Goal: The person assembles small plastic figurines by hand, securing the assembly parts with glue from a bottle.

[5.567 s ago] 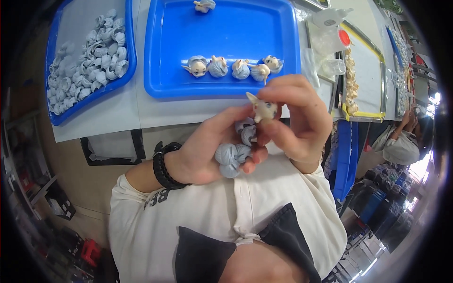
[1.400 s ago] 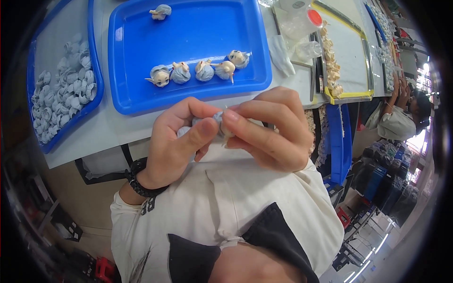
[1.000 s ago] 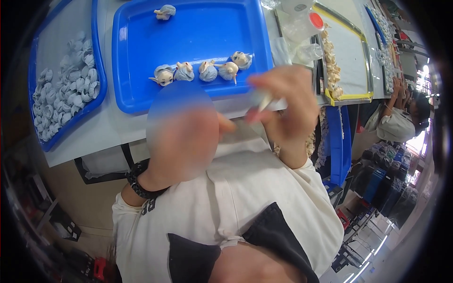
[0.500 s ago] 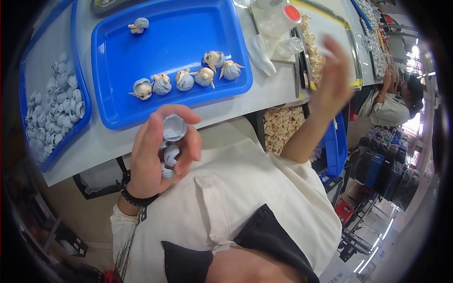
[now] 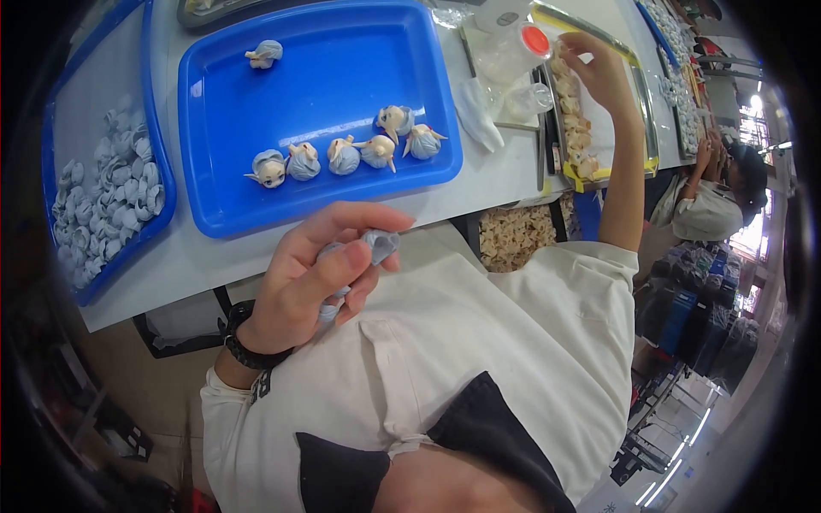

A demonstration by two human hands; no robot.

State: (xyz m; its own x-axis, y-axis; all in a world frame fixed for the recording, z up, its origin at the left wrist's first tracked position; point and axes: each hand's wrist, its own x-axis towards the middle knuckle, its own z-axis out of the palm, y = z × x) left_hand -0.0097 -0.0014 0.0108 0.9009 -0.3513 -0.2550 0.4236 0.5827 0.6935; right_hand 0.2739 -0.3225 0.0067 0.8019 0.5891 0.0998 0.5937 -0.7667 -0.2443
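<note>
My left hand is closed around several small grey-blue hollow shells shaped like doll hair. One shell is pinched between thumb and fingers, its hollow side showing. The others sit partly hidden in the palm. My right hand reaches out over a yellow-edged tray, fingers curled in a pinch at a row of pale cream doll-head parts. What its fingertips hold, if anything, is hidden. Between the hands, a blue tray carries several small doll heads with grey-blue hair, most of them along its near side.
At the left stands another blue-rimmed tray with a heap of grey-blue shells. Clear plastic containers, one with a red cap, stand beside the right tray. Below the table edge is a bin of cream parts. A co-worker sits far right.
My right hand has moved up and away to the row of cream parts. My left hand has turned and shifted slightly right, bringing one shell to its fingertips.
</note>
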